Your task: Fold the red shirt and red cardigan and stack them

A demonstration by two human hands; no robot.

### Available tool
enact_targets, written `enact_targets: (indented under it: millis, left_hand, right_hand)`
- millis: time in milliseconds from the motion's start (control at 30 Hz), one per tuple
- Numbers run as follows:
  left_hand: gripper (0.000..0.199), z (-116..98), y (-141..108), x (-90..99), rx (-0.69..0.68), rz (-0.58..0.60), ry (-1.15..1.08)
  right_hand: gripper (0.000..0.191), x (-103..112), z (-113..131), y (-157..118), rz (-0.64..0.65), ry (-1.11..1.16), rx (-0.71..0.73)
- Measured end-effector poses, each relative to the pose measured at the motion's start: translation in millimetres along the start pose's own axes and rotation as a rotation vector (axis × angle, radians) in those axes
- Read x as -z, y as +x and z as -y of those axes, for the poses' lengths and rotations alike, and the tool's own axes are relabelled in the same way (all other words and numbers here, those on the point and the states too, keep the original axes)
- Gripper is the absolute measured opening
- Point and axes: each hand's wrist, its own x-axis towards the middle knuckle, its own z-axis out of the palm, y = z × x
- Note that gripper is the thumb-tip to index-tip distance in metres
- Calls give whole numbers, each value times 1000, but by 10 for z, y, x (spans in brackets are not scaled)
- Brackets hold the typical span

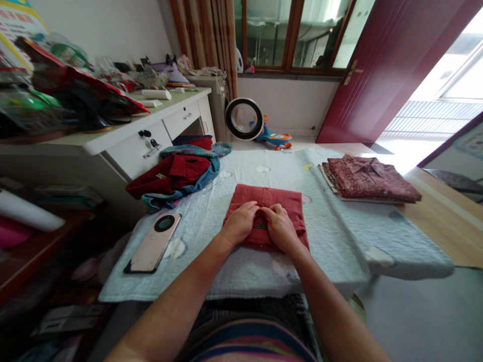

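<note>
A coral-red garment (281, 194), folded into a rough rectangle, lies on the pale blue quilted cloth in front of me. My left hand (242, 221) rests on its left part, with the fingers closed on the fabric near the dark label. From the other side, my right hand (280, 225) pinches the same fabric at the collar. The fingertips of both hands nearly meet above the label. Part of the garment is hidden under my hands.
The blue cloth (339, 241) covers the table. A phone (153, 246) lies at the left, with crumpled dark red and blue clothes (177, 173) behind it. Folded patterned garments (372, 178) are stacked at the right. A white desk (147, 133) stands at the back left.
</note>
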Motion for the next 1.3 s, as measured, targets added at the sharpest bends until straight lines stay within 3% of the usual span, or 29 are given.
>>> enact_targets:
  millis: [200,433,533,600,700,833,933,1033,1133,1300]
  left_hand:
    - [54,46,-96,-89,85,128,38]
    - [66,9,-30,91,204,260,40]
    - [68,-130,61,221,188,133,100]
    - [58,-244,142,242,74,16,115]
    - [51,-331,253,105,-82,19,79]
    - [49,-246,289,-211,-58,116,90]
    - [53,-185,254,-317,-41,121,118]
    - [66,-202,220,-298,-42,155,137]
    - [76,-239,199,-266,-41,183,146]
    - [84,-254,178,-275,-29,197,172]
  right_hand:
    - [47,-29,-22,-5,-49,50,-22]
    - [42,-33,-46,-4,-51,102,-34]
    - [45,-42,-37,6,-70,107,-49]
    - [48,-55,-27,0,-107,143,-47]
    - [53,-79,-21,-51,-196,266,-63]
    - [52,-58,-63,-181,-290,464,-134]
    - [39,79,-135,-230,-243,536,-165]
    - [32,270,-221,-190,-213,467,-234]
    - [41,350,-293,-141,-241,269,-236]
    - [51,217,-348,-280,51,-115,-185]
